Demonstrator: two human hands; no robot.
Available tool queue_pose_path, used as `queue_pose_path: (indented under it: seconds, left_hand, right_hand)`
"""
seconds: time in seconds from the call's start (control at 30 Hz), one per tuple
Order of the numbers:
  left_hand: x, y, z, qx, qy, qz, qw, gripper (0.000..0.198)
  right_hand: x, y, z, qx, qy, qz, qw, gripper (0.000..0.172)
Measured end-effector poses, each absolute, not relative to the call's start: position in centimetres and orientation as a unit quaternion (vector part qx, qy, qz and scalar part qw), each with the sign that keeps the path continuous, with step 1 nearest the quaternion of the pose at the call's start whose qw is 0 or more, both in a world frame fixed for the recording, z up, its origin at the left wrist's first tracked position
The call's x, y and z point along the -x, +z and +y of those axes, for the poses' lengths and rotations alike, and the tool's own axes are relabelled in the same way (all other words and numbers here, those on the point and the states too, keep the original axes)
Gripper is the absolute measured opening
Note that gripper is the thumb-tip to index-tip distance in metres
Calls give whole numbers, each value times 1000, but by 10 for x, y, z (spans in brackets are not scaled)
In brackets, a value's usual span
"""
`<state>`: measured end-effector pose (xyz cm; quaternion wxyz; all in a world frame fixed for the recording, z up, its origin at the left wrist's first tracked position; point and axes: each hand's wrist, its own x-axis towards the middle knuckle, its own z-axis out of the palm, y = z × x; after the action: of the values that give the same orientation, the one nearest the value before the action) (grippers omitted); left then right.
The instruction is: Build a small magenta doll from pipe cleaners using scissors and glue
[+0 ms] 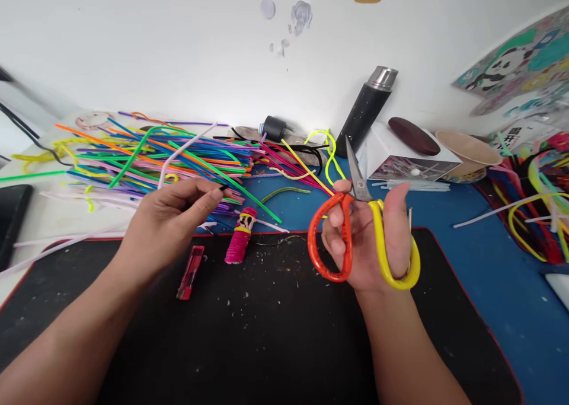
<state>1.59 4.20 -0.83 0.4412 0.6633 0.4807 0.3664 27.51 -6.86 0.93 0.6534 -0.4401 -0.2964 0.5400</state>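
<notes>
Our two hands are raised over the black mat (249, 345), well apart from each other. With the left hand (162, 221) we pinch a small black piece (223, 187) between thumb and forefinger, the tips pressed together around it; most of the piece is hidden by our fingers. Our right hand (371, 236) carries the scissors (361, 187), palm turned up: the thumb goes through the yellow loop and stands spread away from the other fingers, which curl at the orange loop. The blades point up and away from us, above that hand; how far they are parted, we cannot tell.

Between our hands, nearer the left, a pink figure (237, 245) with a yellow band lies on the mat. Just below the left hand's fingers lies a red case (191, 273), and pale crumbs dot the mat between our forearms. Beyond the left hand spreads a heap of pipe cleaners (178, 159) in many colours, with a black cylinder (273, 128) at its far right end.

Beyond the right hand a dark flask (367, 105) leans toward the wall (186, 55), beside a white box (391, 150) with a brown oval (413, 136) on top. To the right of that hand the blue worktop (471, 239) shows past the mat's edge.
</notes>
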Motion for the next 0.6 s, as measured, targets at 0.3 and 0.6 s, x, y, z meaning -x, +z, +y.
queue_pose_path:
  seconds: [0.3,0.6]
  left_hand:
    - [-11,-19,44,-644,361,484,470,24]
    - [-14,-17,42,-653,346,498,453,25]
  right_hand:
    - [-301,-7,-64,455,490,-257,697,66]
    - [-281,-1,-64,449,540,-235,672,71]
